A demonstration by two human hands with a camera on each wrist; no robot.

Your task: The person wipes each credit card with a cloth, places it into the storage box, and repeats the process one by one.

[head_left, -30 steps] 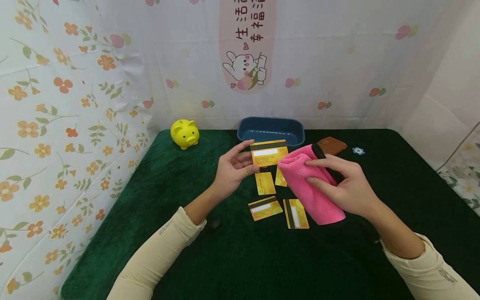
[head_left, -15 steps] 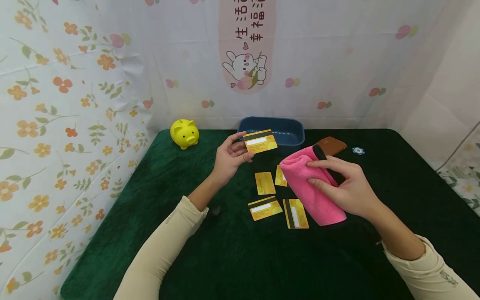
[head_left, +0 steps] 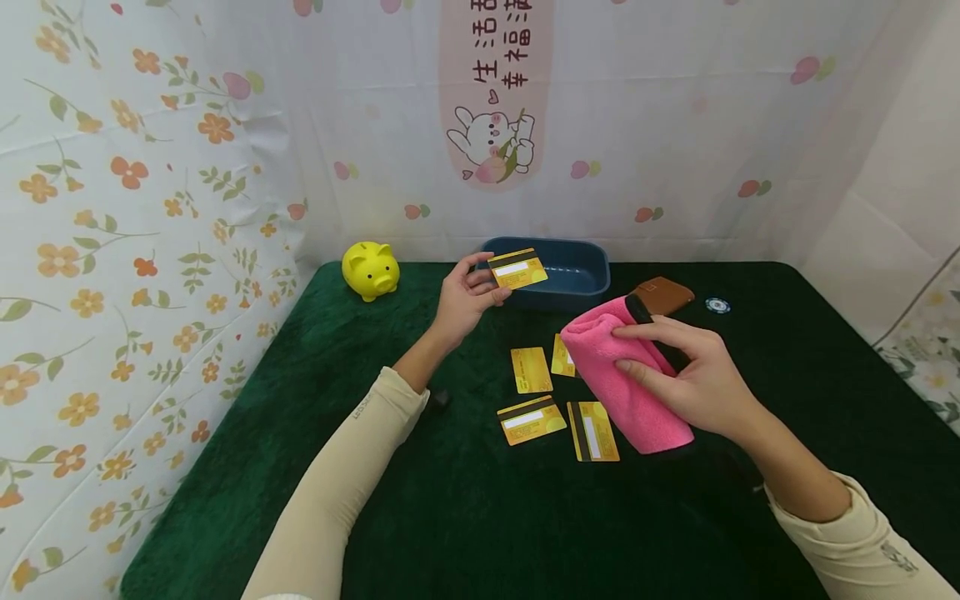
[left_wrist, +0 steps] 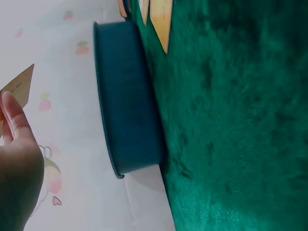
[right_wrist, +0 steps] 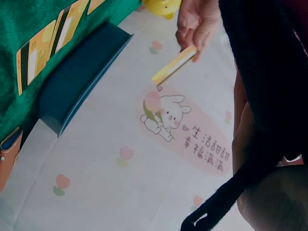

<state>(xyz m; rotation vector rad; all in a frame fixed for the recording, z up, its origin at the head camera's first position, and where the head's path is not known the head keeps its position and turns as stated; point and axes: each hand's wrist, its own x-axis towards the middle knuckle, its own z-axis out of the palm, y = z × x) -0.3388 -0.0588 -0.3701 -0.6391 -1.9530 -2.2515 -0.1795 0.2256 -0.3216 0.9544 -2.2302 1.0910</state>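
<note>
Between thumb and fingers my left hand (head_left: 467,302) pinches a yellow bank card (head_left: 517,269), its dark stripe and white strip facing me. The card is held up in front of the left part of a blue basin (head_left: 573,271). My right hand (head_left: 693,371) grips a folded pink cloth (head_left: 626,375) with a black edge, thumb on the near face. In the right wrist view a dark strap-like piece (right_wrist: 260,96) fills much of the right side. Several yellow cards lie on the green tablecloth below, among them a striped card (head_left: 532,420) and an upright card (head_left: 594,432).
A yellow piggy bank (head_left: 371,271) stands at the back left. Right of the basin lie a brown leather wallet (head_left: 663,296) and a blue-and-white poker chip (head_left: 717,306). A printed curtain (head_left: 375,125) hangs behind the green-covered table (head_left: 337,500).
My left hand has carried the card away from the pink cloth, leftward and up towards the basin. The right hand with the cloth has stayed almost in place.
</note>
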